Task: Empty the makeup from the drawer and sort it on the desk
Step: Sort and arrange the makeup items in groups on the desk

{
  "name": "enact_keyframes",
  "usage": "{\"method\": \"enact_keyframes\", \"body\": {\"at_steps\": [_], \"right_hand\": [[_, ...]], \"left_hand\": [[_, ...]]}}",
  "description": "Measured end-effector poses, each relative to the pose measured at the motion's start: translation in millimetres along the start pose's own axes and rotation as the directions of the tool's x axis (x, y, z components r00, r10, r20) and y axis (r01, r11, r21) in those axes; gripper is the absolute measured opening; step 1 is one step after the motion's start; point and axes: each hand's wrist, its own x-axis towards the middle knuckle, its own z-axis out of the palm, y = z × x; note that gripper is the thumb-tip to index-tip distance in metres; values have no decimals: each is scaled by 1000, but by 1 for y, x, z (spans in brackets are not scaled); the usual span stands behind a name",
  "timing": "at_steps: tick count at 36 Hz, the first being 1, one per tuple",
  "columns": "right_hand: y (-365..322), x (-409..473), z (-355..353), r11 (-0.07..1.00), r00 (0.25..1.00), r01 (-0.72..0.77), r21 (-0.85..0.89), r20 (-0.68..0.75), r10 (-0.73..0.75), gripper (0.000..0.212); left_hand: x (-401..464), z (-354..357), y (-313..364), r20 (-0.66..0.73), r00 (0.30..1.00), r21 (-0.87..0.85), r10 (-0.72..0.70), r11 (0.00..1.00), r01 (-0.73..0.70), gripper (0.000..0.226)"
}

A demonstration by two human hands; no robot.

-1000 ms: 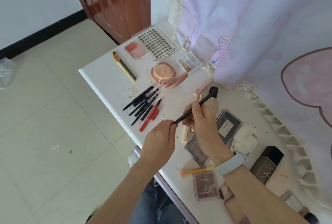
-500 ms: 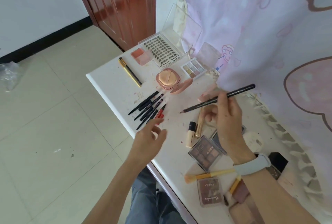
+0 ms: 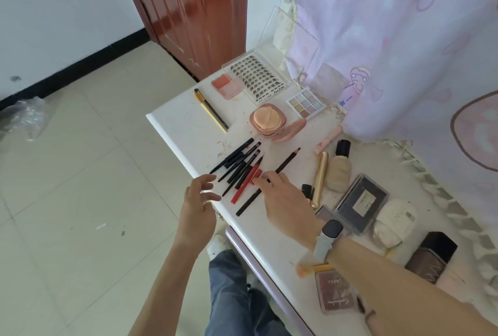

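A: Right hand (image 3: 283, 198) lies over the long black pencil (image 3: 283, 165) on the white desk (image 3: 183, 125); fingers loosely curved, tips at the pencil's middle; whether they pinch it or only rest on it cannot be told.

B: The pencil's lie?

A: Flat, slanted; tip toward 1 o'clock, butt toward 7 o'clock; just beside the cluster of dark pencils (image 3: 237, 163) and the red pencil (image 3: 246, 182), which sit at its 9 o'clock.

B: Left hand?

A: Left hand (image 3: 198, 206) hangs off the desk's near-left edge; fingers spread and relaxed; nothing in it.

B: The rest of the makeup?

A: At 12 o'clock from the cluster: gold pen (image 3: 211, 110), blush compact (image 3: 226, 86), lash tray (image 3: 256, 78), round powder puff case (image 3: 267, 119), small eyeshadow palette (image 3: 305, 102); at 3 o'clock of the right hand: gold tube (image 3: 320, 176), foundation bottle (image 3: 339, 168), dark flat case (image 3: 362, 202); a watch (image 3: 330, 236) on the right wrist.
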Motion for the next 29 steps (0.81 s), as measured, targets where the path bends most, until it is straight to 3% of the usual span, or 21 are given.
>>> {"method": "enact_keyframes", "body": {"at_steps": [5,8,10,14,16,18,23,29], "right_hand": [[8,-4,-9,993,996,51,102,-79,-44,28],[23,-11,-16,995,982,-17,99,-187,35,18],[35,-18,-17,996,976,-68,51,-206,77,22],[51,-34,-16,987,991,-106,-119,-92,96,32],[55,-40,-16,977,995,-100,-187,-19,98,34],[56,-43,-17,969,994,-100,-226,11,106,38],[57,-45,-18,954,993,-114,-279,-16,114,42],[52,-49,-16,958,995,-94,-273,-39,87,41]], "left_hand": [[-2,10,7,-16,1000,-54,14,998,-15,48],[-4,22,16,-2,1000,-87,8,996,-8,49],[-6,34,19,7,999,-57,41,998,-41,54],[-6,59,22,53,978,252,203,945,-210,34],[-1,72,17,77,920,439,384,815,-377,24],[5,83,9,67,866,559,496,700,-445,25],[13,96,4,17,820,715,573,566,-410,17],[16,98,0,-9,837,753,547,554,-354,16]]}}
